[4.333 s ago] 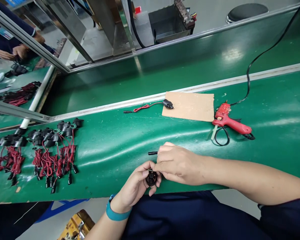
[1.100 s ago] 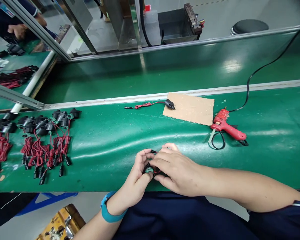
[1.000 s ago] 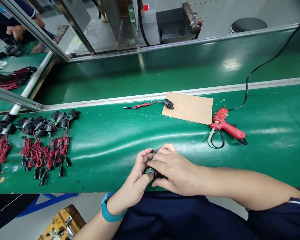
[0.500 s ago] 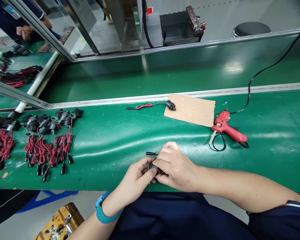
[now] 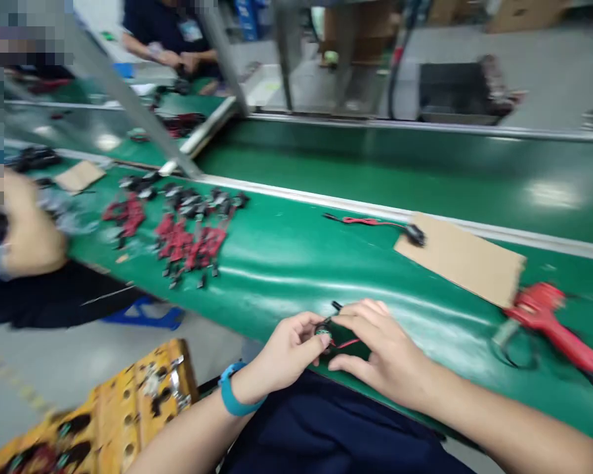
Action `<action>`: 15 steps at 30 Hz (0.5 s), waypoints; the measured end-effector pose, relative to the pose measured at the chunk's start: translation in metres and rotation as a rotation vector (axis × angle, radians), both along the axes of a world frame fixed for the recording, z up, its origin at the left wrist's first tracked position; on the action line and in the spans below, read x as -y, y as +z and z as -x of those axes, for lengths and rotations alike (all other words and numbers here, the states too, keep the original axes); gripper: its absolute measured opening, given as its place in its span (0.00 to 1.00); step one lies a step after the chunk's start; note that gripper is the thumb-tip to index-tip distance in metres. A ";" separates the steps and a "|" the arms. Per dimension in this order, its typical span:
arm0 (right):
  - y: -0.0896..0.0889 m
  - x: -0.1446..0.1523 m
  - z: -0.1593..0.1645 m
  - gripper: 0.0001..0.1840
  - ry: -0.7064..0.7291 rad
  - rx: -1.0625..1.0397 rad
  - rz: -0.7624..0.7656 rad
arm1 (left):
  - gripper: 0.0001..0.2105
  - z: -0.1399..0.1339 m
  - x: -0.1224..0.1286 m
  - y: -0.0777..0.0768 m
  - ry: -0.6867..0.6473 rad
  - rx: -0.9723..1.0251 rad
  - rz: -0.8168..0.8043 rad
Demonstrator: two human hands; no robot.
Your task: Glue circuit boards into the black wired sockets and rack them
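My left hand [image 5: 294, 349] pinches a small round black part [image 5: 322, 331] with green on its face, between thumb and fingers. A red wire runs from it toward my right hand [image 5: 388, 345], and a black plug end [image 5: 337, 305] sticks out above. The right thumb and fingers are spread apart beside the part; the fingertips are close to the lead, though I cannot tell whether they touch it. Farther back, a similar black part [image 5: 415, 235] with a red-and-black lead rests at the edge of a cardboard sheet [image 5: 467, 263]. A red glue gun [image 5: 548, 316] lies at the right.
Several black parts with red leads [image 5: 190, 230] lie grouped on the green bench [image 5: 277, 263]. A yellow block with holes [image 5: 128, 401] stands below at the left. Another person's arm [image 5: 32, 227] rests at the far left; a co-worker [image 5: 170, 39] is behind the metal frame.
The view has turned left, bringing in the neighbour's arm and more of the yellow block. My right hand has opened away from the part, which stays in my left hand.
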State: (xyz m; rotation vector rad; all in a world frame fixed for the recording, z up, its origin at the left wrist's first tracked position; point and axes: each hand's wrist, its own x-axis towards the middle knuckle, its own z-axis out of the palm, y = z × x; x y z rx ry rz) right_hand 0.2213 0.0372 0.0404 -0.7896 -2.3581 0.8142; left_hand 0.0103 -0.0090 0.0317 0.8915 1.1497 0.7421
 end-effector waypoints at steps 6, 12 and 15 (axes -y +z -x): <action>-0.003 -0.013 0.068 0.23 0.270 -0.052 -0.028 | 0.11 0.044 0.055 -0.002 0.308 -0.227 -0.146; -0.015 0.006 0.183 0.15 0.760 0.074 0.250 | 0.06 0.079 0.126 -0.016 0.502 -0.402 -0.123; -0.025 0.008 0.223 0.17 0.739 0.067 0.210 | 0.09 0.094 0.159 -0.018 0.737 -0.310 0.009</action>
